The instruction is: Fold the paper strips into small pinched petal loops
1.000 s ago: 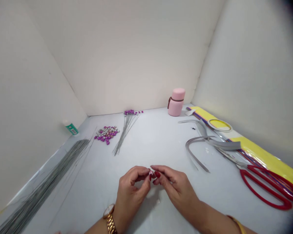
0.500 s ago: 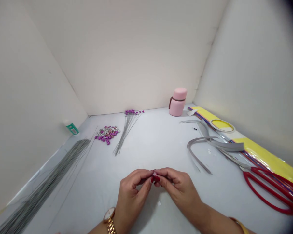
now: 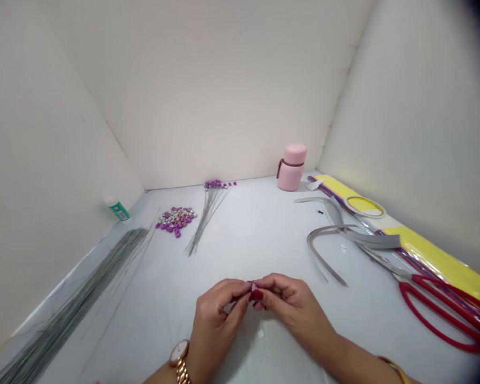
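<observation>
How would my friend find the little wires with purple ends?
On the white table, look left of the pink bottle by the back wall. Just right of the pile of purple and silver pieces lies a small bunch of thin wires. Unlike the long grey bundle farther left, it has purple bits at its far end.

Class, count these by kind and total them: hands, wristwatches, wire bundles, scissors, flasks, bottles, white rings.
Left hand, right hand: 2
Wristwatch: 1
Plain wire bundle, purple-tipped wire bundle: 2
Red-handled scissors: 1
Pink flask: 1
Green-labelled bottle: 1
White ring: 1
Total: 9
</observation>
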Available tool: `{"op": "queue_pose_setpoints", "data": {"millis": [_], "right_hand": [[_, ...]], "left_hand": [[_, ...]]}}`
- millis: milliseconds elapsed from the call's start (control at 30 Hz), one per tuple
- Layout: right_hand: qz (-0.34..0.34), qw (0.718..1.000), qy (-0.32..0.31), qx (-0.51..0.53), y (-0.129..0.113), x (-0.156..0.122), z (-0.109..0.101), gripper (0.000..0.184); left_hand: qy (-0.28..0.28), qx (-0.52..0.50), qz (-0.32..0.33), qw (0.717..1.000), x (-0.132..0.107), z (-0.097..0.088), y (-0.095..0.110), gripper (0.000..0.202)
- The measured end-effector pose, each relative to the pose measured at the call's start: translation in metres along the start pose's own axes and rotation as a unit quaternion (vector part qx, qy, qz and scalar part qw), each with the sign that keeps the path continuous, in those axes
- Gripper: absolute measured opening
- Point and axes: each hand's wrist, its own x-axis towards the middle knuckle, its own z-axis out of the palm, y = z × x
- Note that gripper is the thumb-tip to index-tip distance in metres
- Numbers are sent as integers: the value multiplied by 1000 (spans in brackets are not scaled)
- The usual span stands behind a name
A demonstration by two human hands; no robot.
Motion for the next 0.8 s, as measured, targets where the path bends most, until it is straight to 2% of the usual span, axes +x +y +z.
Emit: {"op": "queue_pose_setpoints", "data": {"millis": [67, 167, 333, 567, 700, 800], "right_hand": [[-16, 1000, -9, -16, 1, -1, -1, 18], [-77, 992, 1, -102, 1, -2, -2, 18], [-191, 951, 32, -242, 1, -4, -4, 20], [-203, 941, 18, -271, 1, -5, -4, 22], [-213, 938, -6, -274, 2, -5, -5, 24], [-231, 923, -29, -307, 4, -4, -7, 25]], "left_hand": [[-2, -6, -23, 1000, 0, 0, 0, 17], [-12, -21, -50, 998, -1, 0, 0, 17], [-24, 1, -51, 998, 1, -1, 2, 13], [-43, 71, -1, 997, 2, -4, 4, 15], [-20, 112, 45, 992, 0, -4, 1, 13], [-18, 121, 66, 990, 1, -3, -2, 13]]}}
